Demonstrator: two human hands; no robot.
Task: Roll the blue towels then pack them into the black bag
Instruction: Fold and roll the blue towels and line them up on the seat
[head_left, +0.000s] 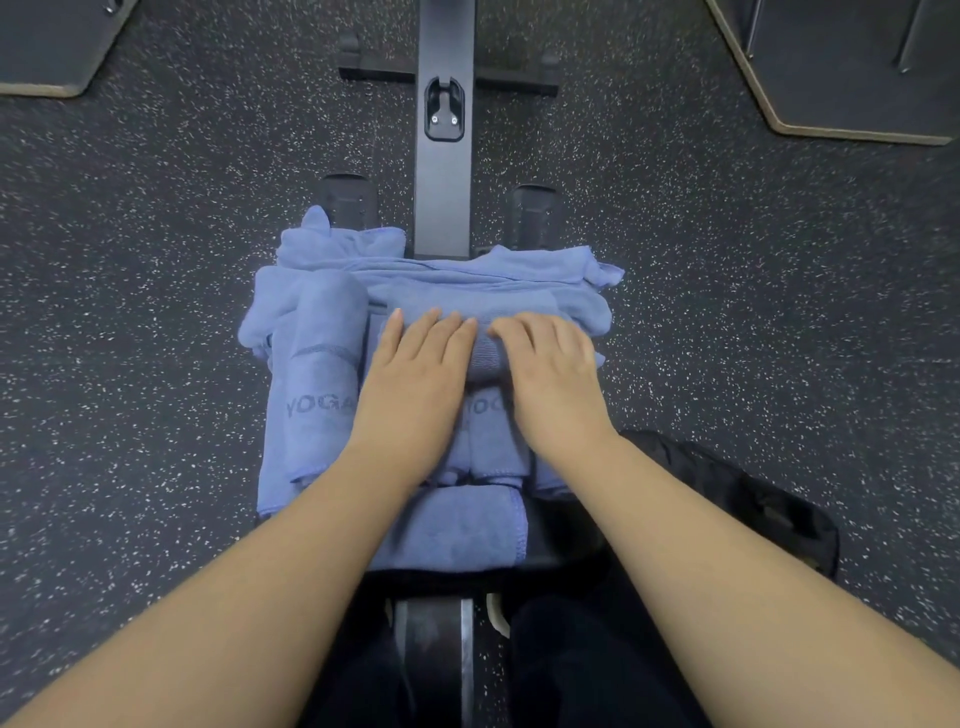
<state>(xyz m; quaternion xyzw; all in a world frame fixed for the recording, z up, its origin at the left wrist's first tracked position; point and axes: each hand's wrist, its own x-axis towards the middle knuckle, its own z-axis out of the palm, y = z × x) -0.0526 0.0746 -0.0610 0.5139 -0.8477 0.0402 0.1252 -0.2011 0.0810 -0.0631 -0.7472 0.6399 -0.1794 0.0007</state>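
Note:
Several blue towels lie piled on a black bench in front of me. One rolled towel (319, 374) marked YOGA lies lengthwise at the left. A half-rolled towel (485, 358) lies across the middle, its flat unrolled part (493, 291) stretching away from me. My left hand (415, 374) and my right hand (550, 374) rest side by side on top of this roll, fingers fairly straight and pressing down. Another folded towel (457, 530) lies nearer to me. The black bag (753, 499) sits on the floor at my right, partly hidden by my right forearm.
A black machine rail (441, 156) runs away from the bench, with two foot pads (345, 200) either side. The speckled dark rubber floor (156, 260) lies all around. Dark platforms with tan edges (841, 78) sit at both far corners. My dark-trousered legs straddle the bench.

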